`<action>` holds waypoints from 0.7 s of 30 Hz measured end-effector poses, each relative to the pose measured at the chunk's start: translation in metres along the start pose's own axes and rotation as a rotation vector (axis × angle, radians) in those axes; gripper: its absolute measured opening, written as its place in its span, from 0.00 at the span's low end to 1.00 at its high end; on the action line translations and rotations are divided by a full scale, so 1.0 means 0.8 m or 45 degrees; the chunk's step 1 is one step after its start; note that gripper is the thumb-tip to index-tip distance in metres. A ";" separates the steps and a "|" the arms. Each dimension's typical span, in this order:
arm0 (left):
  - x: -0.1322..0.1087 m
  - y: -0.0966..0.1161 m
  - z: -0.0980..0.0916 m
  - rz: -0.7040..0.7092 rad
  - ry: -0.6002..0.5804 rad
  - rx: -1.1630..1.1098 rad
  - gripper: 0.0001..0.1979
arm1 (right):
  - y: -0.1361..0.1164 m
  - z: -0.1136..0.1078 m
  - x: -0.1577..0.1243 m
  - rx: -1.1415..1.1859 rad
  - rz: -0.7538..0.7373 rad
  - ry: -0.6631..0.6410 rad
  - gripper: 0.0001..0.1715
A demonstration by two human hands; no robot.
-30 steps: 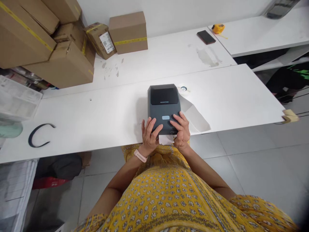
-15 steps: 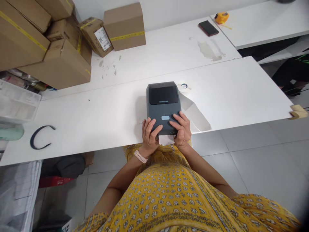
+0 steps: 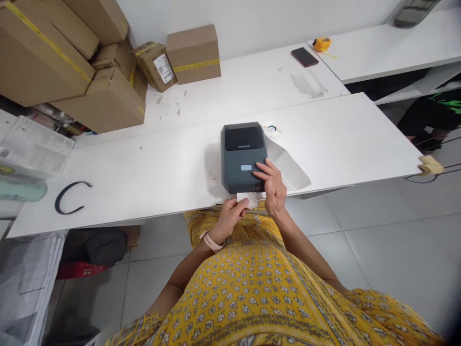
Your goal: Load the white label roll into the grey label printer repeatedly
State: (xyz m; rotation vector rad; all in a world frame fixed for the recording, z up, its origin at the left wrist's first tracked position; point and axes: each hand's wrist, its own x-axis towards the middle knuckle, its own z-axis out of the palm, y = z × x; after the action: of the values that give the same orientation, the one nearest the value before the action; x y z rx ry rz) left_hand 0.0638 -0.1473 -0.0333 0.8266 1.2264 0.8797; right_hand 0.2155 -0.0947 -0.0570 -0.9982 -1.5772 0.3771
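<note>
- Grey printer [image 3: 233,163] sits by the tabletop's [image 3: 173,173] near edge; paper [image 3: 253,198] juts from its near side, apparently not yet free.
- Left hand [image 3: 230,214] pinches the paper; right hand [image 3: 274,190] lays fingers on the printer's near right corner; cannot tell whether it grips underneath.
- White strip [image 3: 288,166] crowds the printer's right; ring [image 3: 275,128] farther back.
- Well apart: phone [image 3: 304,56], tape measure [image 3: 321,44] far right; boxes [image 3: 104,103] far left; band [image 3: 58,202] left.

The left hand [image 3: 229,215] has left the near left corner of the dark printer [image 3: 243,157]. Its thumb now lies on the white paper slip [image 3: 252,197], left of the right hand [image 3: 274,190]; it seems pinched, though the fingers beneath are largely hidden.
</note>
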 end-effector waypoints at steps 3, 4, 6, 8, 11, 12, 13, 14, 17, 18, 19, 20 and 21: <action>0.000 0.000 0.003 0.050 -0.020 -0.040 0.25 | 0.002 -0.003 0.001 -0.006 -0.042 -0.035 0.23; 0.000 -0.003 0.002 0.062 -0.025 -0.036 0.25 | 0.002 -0.003 0.002 -0.011 -0.048 -0.036 0.23; 0.001 -0.011 -0.001 0.079 -0.011 -0.008 0.26 | 0.001 -0.003 0.004 -0.031 -0.051 -0.019 0.23; 0.003 -0.019 -0.004 0.110 0.007 0.037 0.27 | -0.003 -0.002 0.006 -0.082 -0.041 -0.016 0.23; 0.004 -0.025 -0.007 0.120 -0.009 0.078 0.27 | -0.009 0.000 0.011 -0.243 -0.040 -0.059 0.23; 0.003 -0.025 -0.009 0.108 -0.024 0.084 0.26 | -0.012 0.000 0.013 -0.304 -0.041 -0.076 0.24; 0.001 -0.025 -0.010 0.092 -0.037 0.090 0.26 | -0.015 0.000 0.015 -0.363 -0.040 -0.094 0.24; -0.001 -0.025 -0.012 0.080 -0.041 0.097 0.26 | -0.017 0.001 0.016 -0.417 -0.033 -0.115 0.24; -0.009 -0.023 -0.020 0.108 0.050 0.116 0.28 | -0.024 0.001 0.019 -0.543 0.023 -0.178 0.23; -0.011 -0.023 -0.024 0.146 0.116 0.132 0.27 | -0.026 0.001 0.021 -0.574 0.041 -0.189 0.23; -0.012 -0.022 -0.027 0.200 0.194 0.157 0.26 | -0.027 0.002 0.022 -0.598 0.056 -0.195 0.22; -0.013 -0.021 -0.031 0.264 0.277 0.189 0.25 | -0.029 0.002 0.024 -0.618 0.066 -0.194 0.21; -0.012 -0.020 -0.033 0.334 0.364 0.220 0.25 | -0.029 0.003 0.026 -0.635 0.071 -0.195 0.20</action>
State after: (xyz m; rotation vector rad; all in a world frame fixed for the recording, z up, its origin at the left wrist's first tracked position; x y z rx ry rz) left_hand 0.0380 -0.1616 -0.0478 1.0426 1.4801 1.1444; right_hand 0.2049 -0.0921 -0.0278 -1.4213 -1.8308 0.0957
